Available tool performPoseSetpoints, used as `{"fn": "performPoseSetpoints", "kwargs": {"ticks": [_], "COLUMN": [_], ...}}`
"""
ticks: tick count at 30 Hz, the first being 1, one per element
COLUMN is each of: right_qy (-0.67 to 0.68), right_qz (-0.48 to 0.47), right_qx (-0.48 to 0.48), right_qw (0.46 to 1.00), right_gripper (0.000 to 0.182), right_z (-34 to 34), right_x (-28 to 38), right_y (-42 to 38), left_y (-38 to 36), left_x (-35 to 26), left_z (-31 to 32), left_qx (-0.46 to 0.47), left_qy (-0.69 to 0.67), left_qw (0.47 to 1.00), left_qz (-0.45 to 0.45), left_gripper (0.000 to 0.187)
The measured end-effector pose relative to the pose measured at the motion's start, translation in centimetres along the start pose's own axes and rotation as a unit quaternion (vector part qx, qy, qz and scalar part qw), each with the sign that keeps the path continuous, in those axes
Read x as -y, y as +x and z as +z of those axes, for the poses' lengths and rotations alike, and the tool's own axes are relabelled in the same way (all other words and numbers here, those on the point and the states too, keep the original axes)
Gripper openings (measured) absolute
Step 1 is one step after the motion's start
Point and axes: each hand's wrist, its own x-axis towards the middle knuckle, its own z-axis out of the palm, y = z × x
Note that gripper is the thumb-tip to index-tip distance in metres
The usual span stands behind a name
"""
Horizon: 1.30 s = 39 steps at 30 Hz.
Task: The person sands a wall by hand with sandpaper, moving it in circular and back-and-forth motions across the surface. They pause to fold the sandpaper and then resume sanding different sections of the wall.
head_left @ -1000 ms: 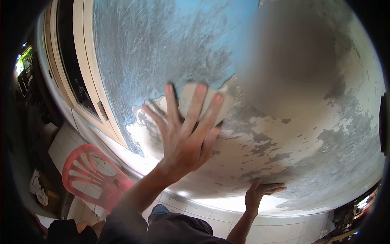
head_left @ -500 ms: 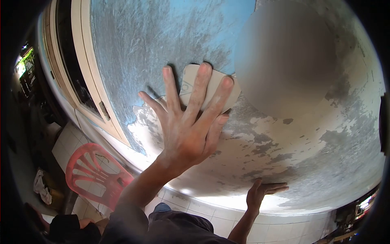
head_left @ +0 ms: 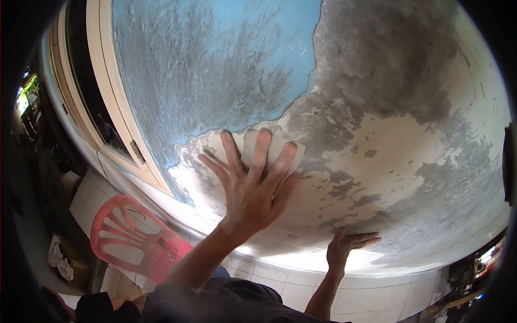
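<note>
My left hand (head_left: pixel 250 188) presses a pale sheet (head_left: pixel 277 148), which looks like sandpaper, flat against the wall (head_left: pixel 388 148). Its fingers are spread over the sheet, and the thumb is blurred at the right side. The sheet lies just below the ragged edge of the blue paint (head_left: pixel 269 59), on a whitish and grey patchy surface. Lower and to the right, my right hand (head_left: pixel 339 250) rests against the wall with its fingers stretched out, holding nothing visible.
A cream window frame (head_left: pixel 110 91) runs down the left side. Below it stands a red plastic chair (head_left: pixel 129 231) on the white tiled floor (head_left: pixel 299 290). Dark cloth and some skin, perhaps another person (head_left: pixel 107 307), show at the bottom left. Cluttered objects lie at the lower right.
My left hand has slid down the wall with the sheet, from the blue paint to the patchy area below. The right hand has barely moved.
</note>
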Motion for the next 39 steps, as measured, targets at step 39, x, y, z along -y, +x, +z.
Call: {"fn": "performPoseSetpoints", "kwargs": {"ticks": [39], "right_qy": [0.035], "right_qz": [-0.406], "right_qx": [-0.243], "right_qw": [0.88], "right_gripper": [0.046], "right_z": [-3.4], "right_x": [20.2], "right_y": [-0.9], "left_y": [-8.9], "left_x": [9.1], "left_z": [-5.6], "left_qx": [0.143], "left_qy": [-0.608], "left_qw": [0.739], "left_qz": [-0.254], "left_gripper": [0.02]}}
